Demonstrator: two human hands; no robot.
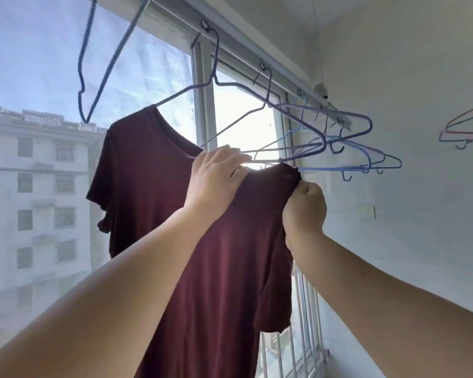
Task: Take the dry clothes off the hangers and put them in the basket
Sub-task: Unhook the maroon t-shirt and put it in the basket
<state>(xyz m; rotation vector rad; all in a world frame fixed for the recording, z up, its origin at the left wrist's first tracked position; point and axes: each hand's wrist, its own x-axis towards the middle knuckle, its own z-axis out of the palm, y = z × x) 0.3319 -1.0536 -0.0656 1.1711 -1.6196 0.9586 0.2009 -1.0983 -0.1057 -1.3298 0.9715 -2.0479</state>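
A maroon T-shirt (153,203) hangs in front of the window on a purple wire hanger (238,87) hooked to the rail overhead. The shirt's left shoulder still sits on the hanger; its right shoulder is off the wire. My left hand (216,175) grips the hanger's lower bar at the shirt's neckline. My right hand (305,211) pinches the shirt's right shoulder fabric just below the hanger's right end. No basket is in view.
Several bare wire hangers (350,148) hang along the rail (257,53) to the right, and another (99,58) at upper left. More hangers (464,126) hang on the white right wall. Window bars (301,317) run below.
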